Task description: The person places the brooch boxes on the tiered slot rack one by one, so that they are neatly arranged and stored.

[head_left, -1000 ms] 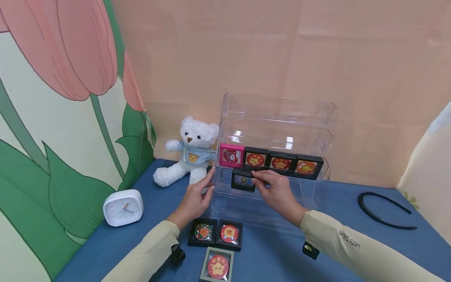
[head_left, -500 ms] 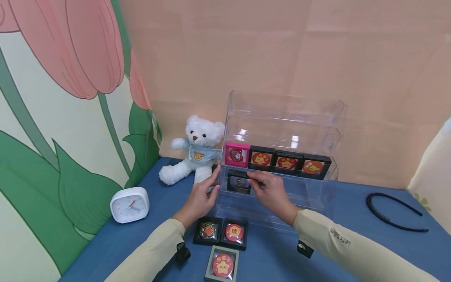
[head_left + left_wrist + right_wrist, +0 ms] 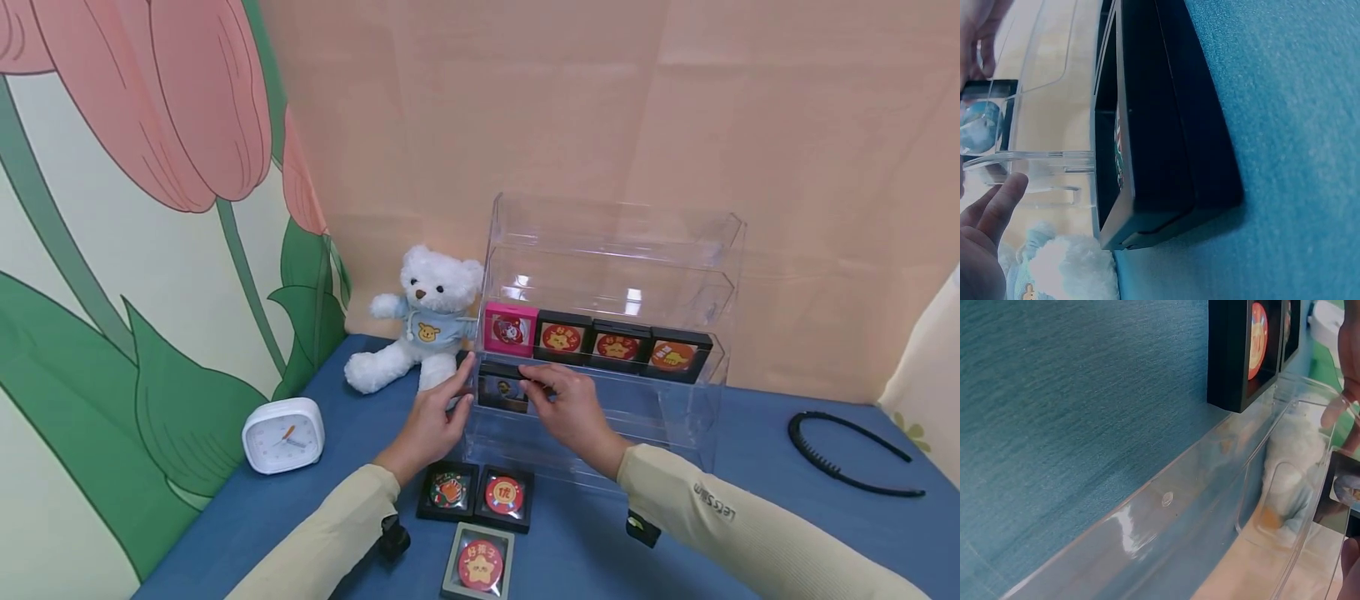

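A clear stepped plastic display rack [image 3: 652, 404] stands on the blue cloth. My right hand [image 3: 577, 408] pinches the right edge of a small black framed box [image 3: 501, 392] at the left end of the rack's lower tier; the right wrist view shows this black box [image 3: 1334, 512] through clear plastic. Straight fingers of my left hand [image 3: 429, 423] touch the rack's left side, also visible in the left wrist view. One tier higher, a pink box [image 3: 510, 330] and several black boxes [image 3: 562, 337] with round red or orange badges stand in a row.
On the cloth before the rack lie two black boxes [image 3: 447, 492] side by side and a grey-framed box [image 3: 478, 562]. A white teddy bear [image 3: 435, 325] sits left of the rack, near a white clock [image 3: 283, 436]. A black headband [image 3: 847, 475] lies at right.
My right hand has slid the black box left along the lower tier to its left end. My left hand keeps its place at the rack's side. The head view has shifted slightly.
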A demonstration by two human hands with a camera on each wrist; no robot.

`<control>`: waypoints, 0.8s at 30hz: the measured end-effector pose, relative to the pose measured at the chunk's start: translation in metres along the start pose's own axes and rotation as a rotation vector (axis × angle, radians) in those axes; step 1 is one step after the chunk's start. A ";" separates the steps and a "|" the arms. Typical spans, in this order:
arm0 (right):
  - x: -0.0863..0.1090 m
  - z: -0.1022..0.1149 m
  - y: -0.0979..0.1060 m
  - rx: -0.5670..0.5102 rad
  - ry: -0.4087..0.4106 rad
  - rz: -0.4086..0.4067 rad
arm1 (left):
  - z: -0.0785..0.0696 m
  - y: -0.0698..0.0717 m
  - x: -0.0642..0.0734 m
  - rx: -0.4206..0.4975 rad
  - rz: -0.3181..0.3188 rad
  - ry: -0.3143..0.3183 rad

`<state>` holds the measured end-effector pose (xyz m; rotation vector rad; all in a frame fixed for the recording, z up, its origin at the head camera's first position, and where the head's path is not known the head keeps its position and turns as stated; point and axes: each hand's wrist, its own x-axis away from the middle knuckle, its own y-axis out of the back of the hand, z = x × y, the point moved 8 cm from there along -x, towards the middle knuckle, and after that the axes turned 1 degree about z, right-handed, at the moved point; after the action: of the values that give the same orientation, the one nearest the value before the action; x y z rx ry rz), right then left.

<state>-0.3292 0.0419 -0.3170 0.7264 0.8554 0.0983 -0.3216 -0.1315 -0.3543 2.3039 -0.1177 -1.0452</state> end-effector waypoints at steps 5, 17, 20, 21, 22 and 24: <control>-0.001 0.000 -0.002 0.021 -0.031 0.022 | 0.000 0.000 0.000 -0.006 -0.006 -0.007; -0.001 -0.003 0.001 0.042 -0.037 0.060 | 0.000 0.001 0.000 -0.031 -0.020 -0.005; 0.000 -0.004 0.006 0.069 -0.056 0.066 | 0.001 0.001 0.000 -0.035 -0.023 -0.004; 0.001 -0.004 0.009 0.082 -0.060 0.062 | 0.001 0.001 0.000 -0.037 -0.025 -0.008; 0.002 -0.003 0.012 0.093 -0.063 0.055 | 0.001 0.001 0.000 -0.038 -0.025 -0.010; 0.005 0.000 0.019 0.117 -0.058 0.041 | 0.001 0.001 0.001 -0.041 -0.026 -0.015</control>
<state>-0.3223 0.0580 -0.3089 0.8527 0.7960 0.0638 -0.3221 -0.1333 -0.3549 2.2666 -0.0723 -1.0681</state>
